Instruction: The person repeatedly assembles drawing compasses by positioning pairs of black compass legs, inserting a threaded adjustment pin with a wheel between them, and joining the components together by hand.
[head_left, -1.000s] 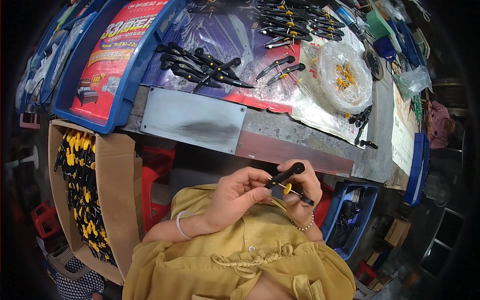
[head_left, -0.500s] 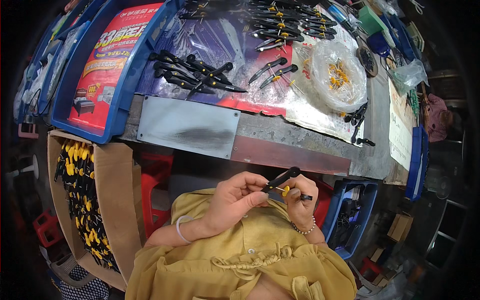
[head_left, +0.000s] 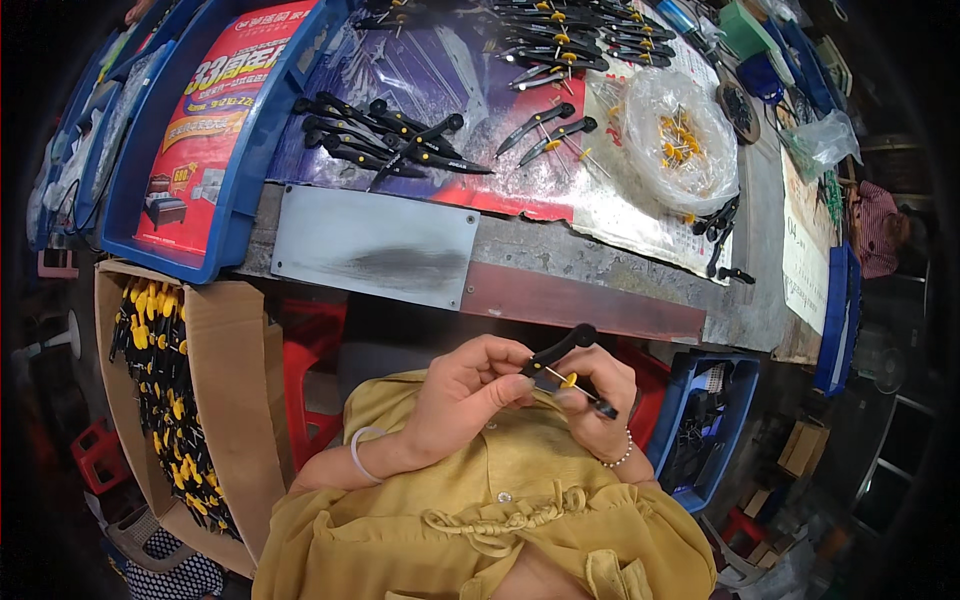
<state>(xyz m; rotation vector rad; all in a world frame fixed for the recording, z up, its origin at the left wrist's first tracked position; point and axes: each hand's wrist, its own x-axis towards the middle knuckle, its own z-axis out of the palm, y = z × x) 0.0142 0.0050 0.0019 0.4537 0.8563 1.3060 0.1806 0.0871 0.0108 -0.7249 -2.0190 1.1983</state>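
Note:
In front of my body, my left hand [head_left: 468,392] is closed on a slim black curved plastic handle [head_left: 560,350] with a rounded knob at its upper right end. A thin metal pin with a yellow disc [head_left: 569,381] runs slantwise from beside the handle toward my right fingers. The fingers of my right hand [head_left: 604,400] are bent around a small black piece [head_left: 605,409] at the pin's lower right end. Whether the pin passes into the handle is hard to make out. Both hands are near the table's front edge, above my lap.
Similar black handles lie piled [head_left: 390,140] on the table, with more in rows behind. A clear plastic bag [head_left: 690,190] holds yellow-headed pins. Blue trays [head_left: 232,215] flank the table. A cardboard box [head_left: 235,400] of black and yellow parts stands left, a blue bin [head_left: 735,420] right.
The handle has tilted slightly, its knob end a little higher. My right fingers have shifted down along the pin, and more of the pin and the small black piece shows.

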